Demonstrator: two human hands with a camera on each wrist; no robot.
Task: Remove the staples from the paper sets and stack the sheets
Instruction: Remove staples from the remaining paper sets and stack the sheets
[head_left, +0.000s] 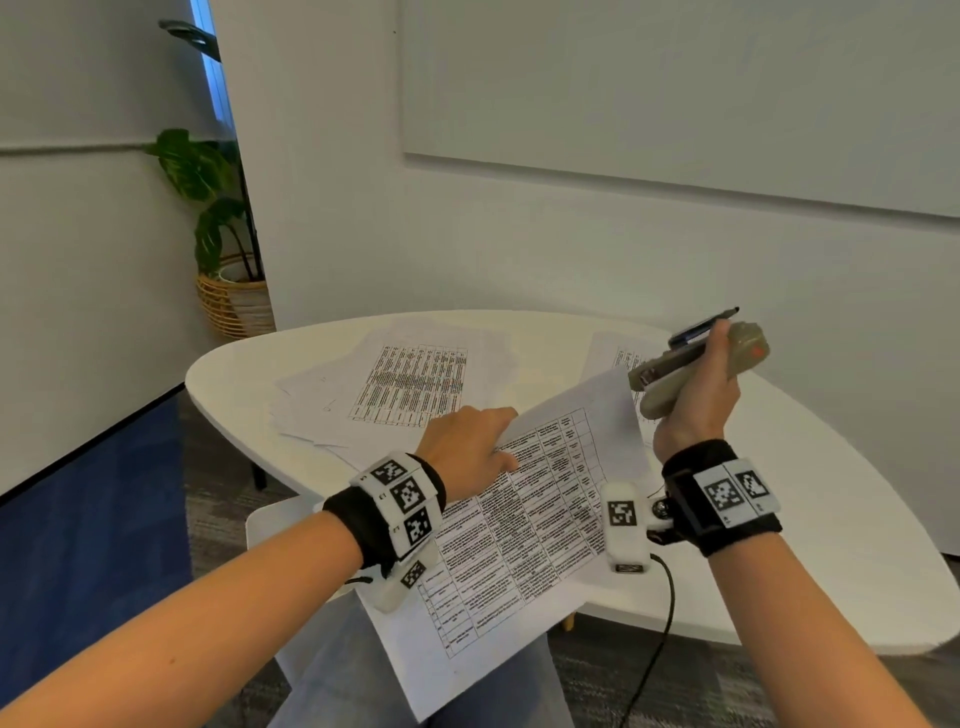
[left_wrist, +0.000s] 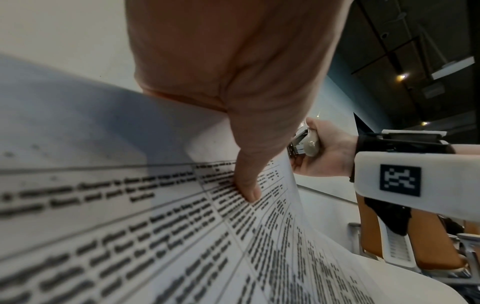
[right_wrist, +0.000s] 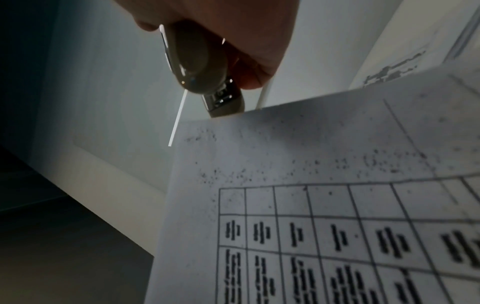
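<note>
Here the whole step hangs on one corner. The left hand (head_left: 470, 449) pinches the paper set (head_left: 524, 525) near its upper edge, thumb on the printed face and fingers behind, lifting it off the lap so its long axis runs from low near the body up and away to the right. That raised far corner points straight at the right hand (head_left: 693, 400), which is wrapped tight around a beige stapler (head_left: 696, 366) held just above and beyond the corner; the tool's metal nose faces down toward the paper's edge, very close but, in the right wrist view, not clearly touching. So the right hand is the nearer one to the corner. No staple can be made out there. On the counter (head_left: 779, 545) behind, loose sheets (head_left: 400, 384) lie fanned on the left; the freed pages likely belong there.
</note>
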